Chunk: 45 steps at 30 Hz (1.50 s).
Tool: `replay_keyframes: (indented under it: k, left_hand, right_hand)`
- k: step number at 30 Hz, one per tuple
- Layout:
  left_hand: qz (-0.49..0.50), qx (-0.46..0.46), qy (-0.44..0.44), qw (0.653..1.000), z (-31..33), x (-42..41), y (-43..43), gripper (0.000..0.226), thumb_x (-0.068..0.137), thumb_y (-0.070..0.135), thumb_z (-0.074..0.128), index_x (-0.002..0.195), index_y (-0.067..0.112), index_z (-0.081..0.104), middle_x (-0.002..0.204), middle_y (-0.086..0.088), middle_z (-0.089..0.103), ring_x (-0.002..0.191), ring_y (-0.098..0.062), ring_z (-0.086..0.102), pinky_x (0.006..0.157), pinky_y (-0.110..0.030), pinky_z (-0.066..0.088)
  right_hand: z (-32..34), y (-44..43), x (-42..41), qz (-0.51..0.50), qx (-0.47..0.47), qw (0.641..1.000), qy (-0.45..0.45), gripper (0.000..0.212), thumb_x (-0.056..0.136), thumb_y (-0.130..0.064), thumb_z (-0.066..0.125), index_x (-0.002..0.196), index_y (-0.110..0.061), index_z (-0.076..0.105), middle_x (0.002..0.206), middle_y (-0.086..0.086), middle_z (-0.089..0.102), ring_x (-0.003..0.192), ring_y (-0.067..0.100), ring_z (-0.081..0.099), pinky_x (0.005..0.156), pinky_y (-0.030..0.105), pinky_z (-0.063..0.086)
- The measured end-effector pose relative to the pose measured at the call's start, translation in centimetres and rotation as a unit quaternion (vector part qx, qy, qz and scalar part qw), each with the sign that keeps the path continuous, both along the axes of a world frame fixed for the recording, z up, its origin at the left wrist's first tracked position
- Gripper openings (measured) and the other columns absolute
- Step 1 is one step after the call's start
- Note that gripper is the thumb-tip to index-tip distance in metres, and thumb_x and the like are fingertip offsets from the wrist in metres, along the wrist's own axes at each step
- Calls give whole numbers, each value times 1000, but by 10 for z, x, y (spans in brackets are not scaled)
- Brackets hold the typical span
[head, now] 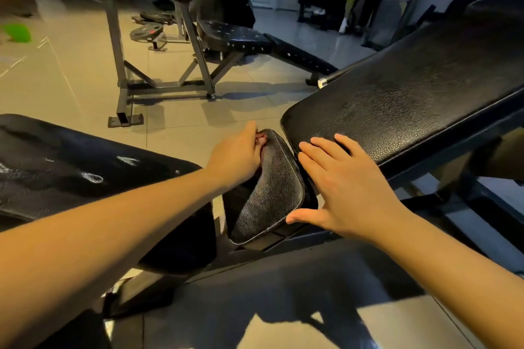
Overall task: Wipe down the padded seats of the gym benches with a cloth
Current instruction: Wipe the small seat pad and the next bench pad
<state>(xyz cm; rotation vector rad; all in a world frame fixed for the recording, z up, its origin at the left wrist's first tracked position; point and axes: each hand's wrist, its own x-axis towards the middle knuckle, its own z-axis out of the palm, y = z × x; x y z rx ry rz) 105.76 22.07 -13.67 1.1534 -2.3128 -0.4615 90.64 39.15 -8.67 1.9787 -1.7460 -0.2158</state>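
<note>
Standing over an adjustable bench, both arms out.

Left hand (pixel 238 157): at the far, raised end of the small seat pad (pixel 272 193), fingers curled down and closed on a reddish scrap. Taken to be the cloth (pixel 261 139), nearly all of it hidden under the hand.

Right hand (pixel 343 187): spread flat, fingers straight and apart, holding nothing. Fingertips on the near corner of the long back pad (pixel 411 93), thumb against the seat pad's right edge. Reads as bracing.

Seat pad: textured black, tilted, long axis from low and near at the bottom of view up and away to the cloth end. Judged consequence: most of the pad's length toward the body from the cloth hand, so next stroke probably a pull back along that axis, near end last. Left hand nearer the work and alone in carrying the cloth. Right hand just beside the pad on the right, off the stroke path except for the thumb, which may need lifting.

Back pad: rising away up-right from the seat pad, narrow gap between the two. Cannot tell whether wiped.

Elsewhere: second bench pad (pixel 85 167) at left, beneath the left forearm, pale wet-looking smears on top. Third bench (pixel 235 37) well apart across the tiled floor (pixel 175 110).
</note>
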Motion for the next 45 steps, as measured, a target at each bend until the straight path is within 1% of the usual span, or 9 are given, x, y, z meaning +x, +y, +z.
replay_keyframes:
  k: [4,9,15,20,26,32,35,38,45]
  left_hand:
    - [99,63,-44,992,-9,15,-29,21,107,31,41,106,11,44,108,-19,65,98,-40,61,77,-44,47]
    - [-106,-23,-11,994,10,1,29,18,105,33,47,111,15,47,104,-11,69,92,-33,62,76,-44,49]
    - [63,72,-38,995,4,11,-18,19,107,31,43,101,14,41,108,-19,66,92,-36,59,70,-38,38]
    - [-160,-32,36,986,7,15,68,16,104,33,48,109,18,45,96,2,67,81,-20,59,70,-36,45]
    - [88,63,-1,994,-15,24,9,17,107,30,42,99,15,39,108,-19,67,99,-42,62,70,-39,37]
    - [-164,-21,57,984,-1,25,94,18,104,36,45,107,19,43,100,-1,69,90,-24,65,76,-41,51]
    - [-74,-11,29,997,-9,28,58,18,106,34,43,111,17,45,116,-1,71,101,-29,66,79,-40,50]
    - [43,21,-36,998,-14,33,33,20,108,31,40,112,11,43,109,-16,70,94,-39,64,70,-38,40]
    - [-126,-16,49,991,-2,26,95,18,106,38,42,104,20,42,97,-2,71,86,-29,65,71,-41,49]
  right_hand:
    - [1,0,2,-8,7,1000,-5,111,75,-93,35,139,-5,58,147,11,56,140,30,47,119,52,32]
    - [0,0,0,-8,7,1000,2,110,78,-92,34,140,-4,57,149,13,54,141,31,45,119,53,31]
    - [0,-1,1,-8,4,1000,-4,111,76,-93,34,139,-5,58,148,11,55,141,30,47,119,52,32]
    - [0,0,1,-7,1,1000,2,109,78,-92,34,139,-5,58,148,12,54,141,30,46,120,51,31]
    - [1,2,2,-6,-2,1000,-5,109,76,-92,35,137,-5,60,147,11,56,140,29,47,119,51,33]
    - [4,2,4,-15,5,1000,2,109,77,-92,33,138,-6,60,147,10,55,141,28,46,119,50,33]
    - [2,1,3,-7,-5,1000,-3,109,76,-92,34,137,-6,60,147,10,56,141,28,47,119,50,33]
    - [1,3,5,-11,-4,1000,-7,109,75,-92,35,137,-6,60,146,10,57,140,28,48,119,50,33]
    - [2,3,5,-19,-1,1000,0,108,77,-91,32,140,-7,58,149,9,54,142,26,45,121,49,30]
